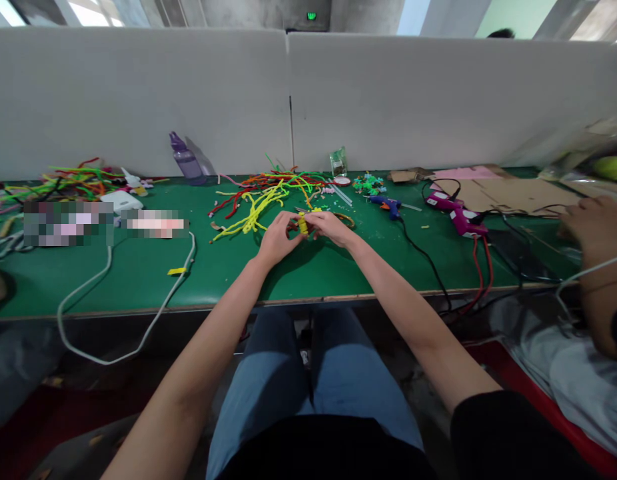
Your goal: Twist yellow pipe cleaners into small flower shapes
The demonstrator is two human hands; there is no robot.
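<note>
Near the middle of the green table [228,280], both my hands come together around a small coiled piece of yellow pipe cleaner [302,224]. My left hand [281,237] grips its left side between thumb and fingers. My right hand [331,228] is closed at its right side, and its fingertips are partly hidden. Just behind my hands lies a loose bunch of yellow pipe cleaners [253,210]. Red, orange and green pipe cleaners [273,179] are heaped beyond them. A tan ring-like thing [346,219] shows behind my right hand.
A blue glue gun [388,205] with a black cord lies to the right, near small green-blue pieces [368,183]. Further right are magenta power boxes [467,223], cardboard [513,193] and another person's hand [596,223]. A purple bottle [187,160] stands by the white partition [138,93]. A white cable [138,343] hangs over the front edge.
</note>
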